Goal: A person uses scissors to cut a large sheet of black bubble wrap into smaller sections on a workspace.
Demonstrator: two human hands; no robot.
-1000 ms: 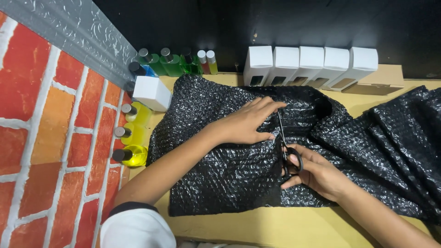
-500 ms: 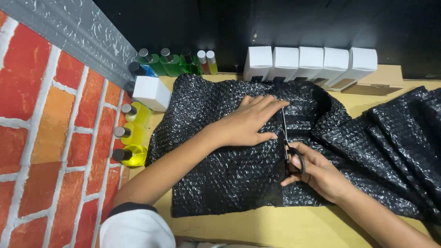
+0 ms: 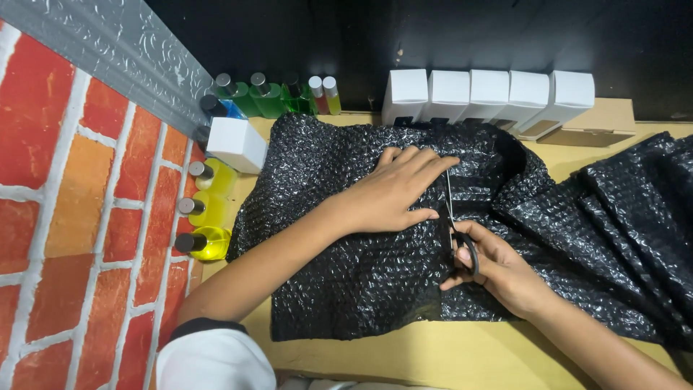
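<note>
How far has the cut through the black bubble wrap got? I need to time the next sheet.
The near part looks already slit. The right hand works the scissors mid-sheet while the left hand presses the bubble wrap flat. The stretch beyond the blades, toward the white boxes, remains uncut.

The bubble wrap point(image 3: 361, 274) lies on the table point(image 3: 447, 361); boxes point(image 3: 487, 94) stand behind it, bottles point(image 3: 206, 217) to its left, apparently against the wall point(image 3: 79, 202).

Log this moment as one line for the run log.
left hand flat on black bubble wrap | right hand cutting with scissors | white boxes behind
</note>
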